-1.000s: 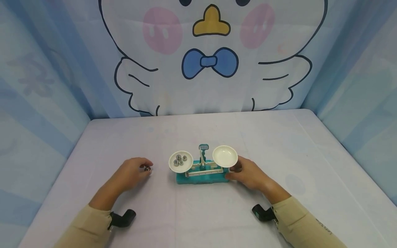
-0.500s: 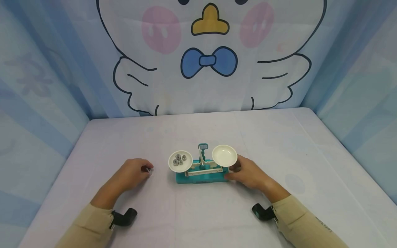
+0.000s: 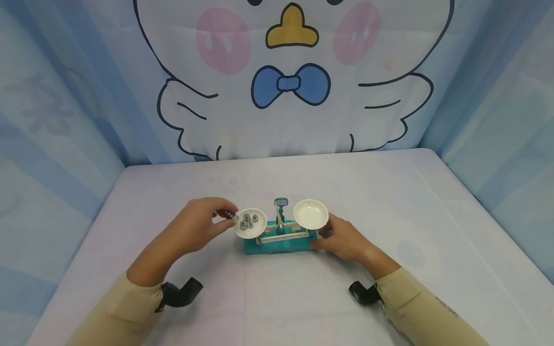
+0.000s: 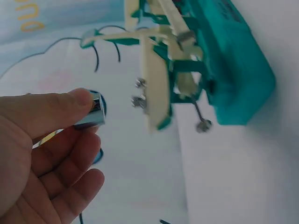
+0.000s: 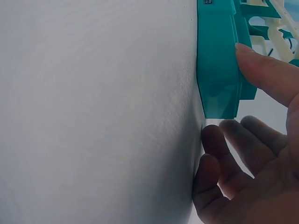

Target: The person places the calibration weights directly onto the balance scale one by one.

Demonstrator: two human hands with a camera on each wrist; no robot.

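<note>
A teal balance scale [image 3: 278, 247] with two cream pans stands mid-table. Several small metal weights [image 3: 244, 225] sit in its left pan [image 3: 252, 234]; its right pan [image 3: 310, 214] holds nothing and rides higher. My left hand [image 3: 196, 223] pinches a shiny metal weight [image 4: 96, 115] between thumb and fingers, right at the left pan's outer rim. In the left wrist view the scale appears sideways, close by. At the scale's right end, my right hand [image 3: 348, 242] steadies the base, thumb [image 5: 261, 70] on its edge and the other fingers curled around the end, partly beneath the right pan.
A pale cloth covers the table [image 3: 303, 298]. Behind it hangs a curtain [image 3: 290, 129] printed with a cartoon figure and a blue bow tie, and blue-white curtains [image 3: 52, 168] close in both sides. Black wrist cameras [image 3: 182, 292] are strapped at both sleeves.
My left hand has moved right and up from the table to the left pan's rim, carrying the metal weight. My right hand stays at the scale's right end.
</note>
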